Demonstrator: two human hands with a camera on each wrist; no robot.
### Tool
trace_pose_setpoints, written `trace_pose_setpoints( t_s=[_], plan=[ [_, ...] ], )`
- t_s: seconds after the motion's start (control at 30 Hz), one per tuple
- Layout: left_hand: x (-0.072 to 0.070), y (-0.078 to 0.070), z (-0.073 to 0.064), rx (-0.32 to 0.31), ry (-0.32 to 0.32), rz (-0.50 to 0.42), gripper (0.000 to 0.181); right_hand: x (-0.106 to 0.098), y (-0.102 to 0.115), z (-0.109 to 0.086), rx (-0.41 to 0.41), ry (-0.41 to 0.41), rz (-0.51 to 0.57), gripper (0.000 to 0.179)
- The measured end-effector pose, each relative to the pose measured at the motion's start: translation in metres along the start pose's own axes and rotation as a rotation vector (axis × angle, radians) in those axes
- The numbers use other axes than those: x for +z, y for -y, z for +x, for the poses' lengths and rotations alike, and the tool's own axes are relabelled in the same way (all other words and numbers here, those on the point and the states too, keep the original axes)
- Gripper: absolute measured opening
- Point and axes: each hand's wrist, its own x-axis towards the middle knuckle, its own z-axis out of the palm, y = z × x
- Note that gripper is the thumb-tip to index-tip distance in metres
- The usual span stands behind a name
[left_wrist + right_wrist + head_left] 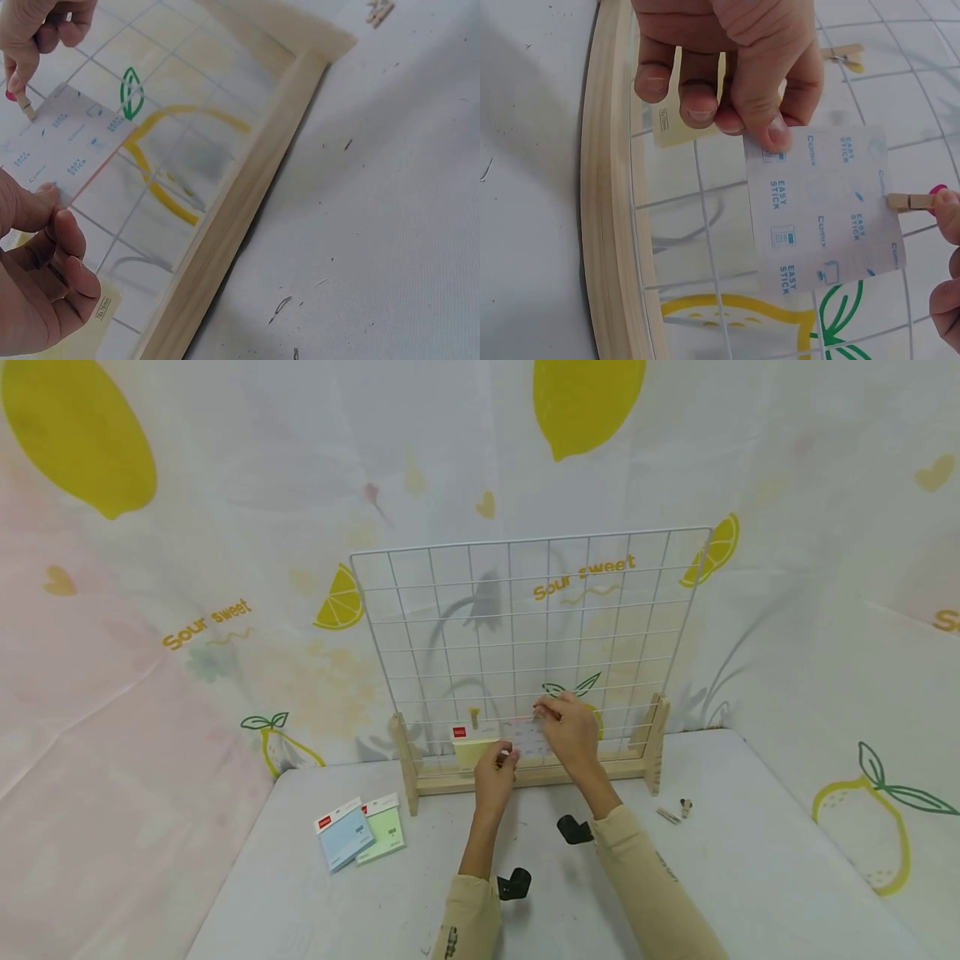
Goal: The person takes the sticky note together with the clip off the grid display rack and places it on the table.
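My left hand pinches the lower edge of a sticky note pad between thumb and finger. The pad shows a pale side printed with blue "EASY STICK" lettering and has a pinkish edge. It lies against a white wire grid. A small wooden clothespin with a pink end sits at the pad's top edge, pinched by my right hand. Just left of the left hand, a yellow sticky note pad hangs on the grid from another clothespin with a yellow end.
Wooden feet and a crossbar hold the grid upright on the white table. A blue pad overlaps a green pad at the left. Loose clothespins lie at the right. Black wrist mounts stick out beside the sleeves.
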Motion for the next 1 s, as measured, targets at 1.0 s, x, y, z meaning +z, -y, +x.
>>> trace_pose_setpoints(
  t_s=[1.0],
  plan=[
    [-0.026,0.001,-0.005,0.018,0.107,0.097,0.014,-0.028,0.002,-0.005,-0.011,0.01,0.028,0.007]
  ],
)
